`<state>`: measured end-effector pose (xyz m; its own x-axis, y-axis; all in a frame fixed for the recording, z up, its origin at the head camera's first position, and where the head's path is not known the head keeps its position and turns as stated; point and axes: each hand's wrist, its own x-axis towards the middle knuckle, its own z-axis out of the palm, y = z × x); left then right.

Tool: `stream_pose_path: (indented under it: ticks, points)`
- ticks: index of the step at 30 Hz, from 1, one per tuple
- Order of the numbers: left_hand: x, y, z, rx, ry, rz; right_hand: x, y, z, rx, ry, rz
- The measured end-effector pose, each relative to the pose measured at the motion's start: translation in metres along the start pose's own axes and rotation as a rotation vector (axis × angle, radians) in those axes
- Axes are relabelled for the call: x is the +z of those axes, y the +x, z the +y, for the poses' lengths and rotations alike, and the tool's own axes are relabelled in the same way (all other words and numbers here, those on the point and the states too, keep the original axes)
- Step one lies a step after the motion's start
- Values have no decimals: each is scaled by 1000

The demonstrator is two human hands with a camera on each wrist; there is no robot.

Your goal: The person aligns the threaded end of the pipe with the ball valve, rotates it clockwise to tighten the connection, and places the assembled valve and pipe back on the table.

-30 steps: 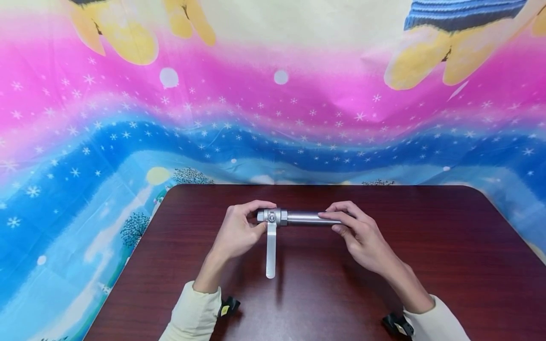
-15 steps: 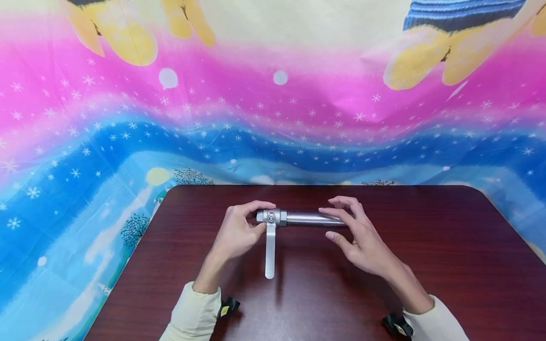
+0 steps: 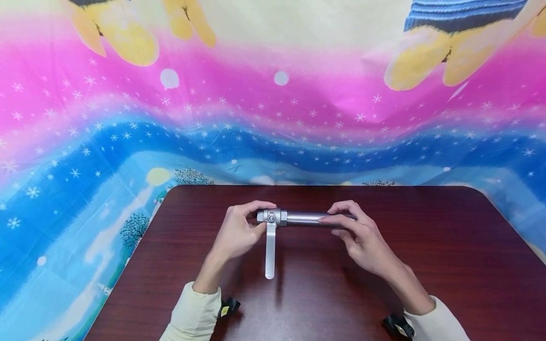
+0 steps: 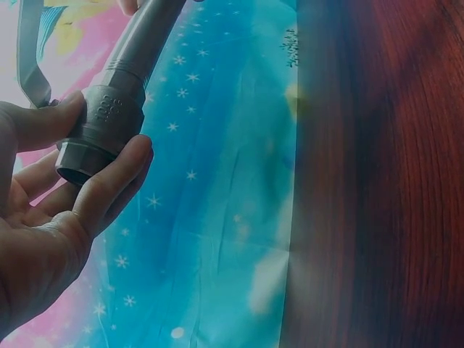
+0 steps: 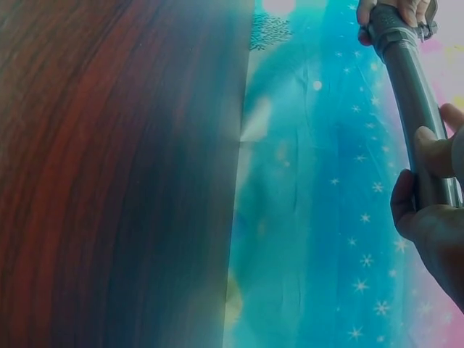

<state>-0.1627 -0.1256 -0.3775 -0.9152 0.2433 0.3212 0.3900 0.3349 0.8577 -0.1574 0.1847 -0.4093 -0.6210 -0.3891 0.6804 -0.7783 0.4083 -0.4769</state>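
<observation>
A metal ball valve (image 3: 272, 217) with a long flat lever handle (image 3: 270, 251) is joined to a smooth steel pipe (image 3: 303, 218), held level above the table. My left hand (image 3: 239, 232) grips the valve body, thumb on the near side and fingers on the far side. The lever points back toward me. In the left wrist view, raised markings show on the valve body (image 4: 109, 116) and its end opening faces the camera. Toward the pipe's other end, my right hand (image 3: 364, 237) holds it between thumb and fingers, which cover part of it.
A dark red-brown wooden table (image 3: 324, 293) with rounded far corners lies beneath both hands. Behind and beside it hangs a colourful snowflake-print cloth (image 3: 264, 113). Black wrist devices (image 3: 228, 307) sit below both cuffs.
My right hand's thumb and fingers lifted partly off the pipe half a second ago, and now they close round it again. The left hand and the valve stay nearly still.
</observation>
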Motion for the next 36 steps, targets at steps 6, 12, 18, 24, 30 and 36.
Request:
stream_pose_path:
  ticks: [6,12,18,24,30,36]
  points:
    - [0,-1,1,-6,4,4,-2,-1,0,43,-18,-9]
    - [0,-1,1,-17,7,5,-3,0,-1,64,-31,-19]
    - [1,-1,1,-15,7,2,-3,0,0,60,-30,-22]
    - [0,-1,2,-8,3,0,-2,-1,0,54,-29,-22]
    - [1,0,1,-7,8,0,-1,-2,-4,133,-58,-57]
    - [1,0,0,-15,12,8,0,-1,-4,92,-29,-26]
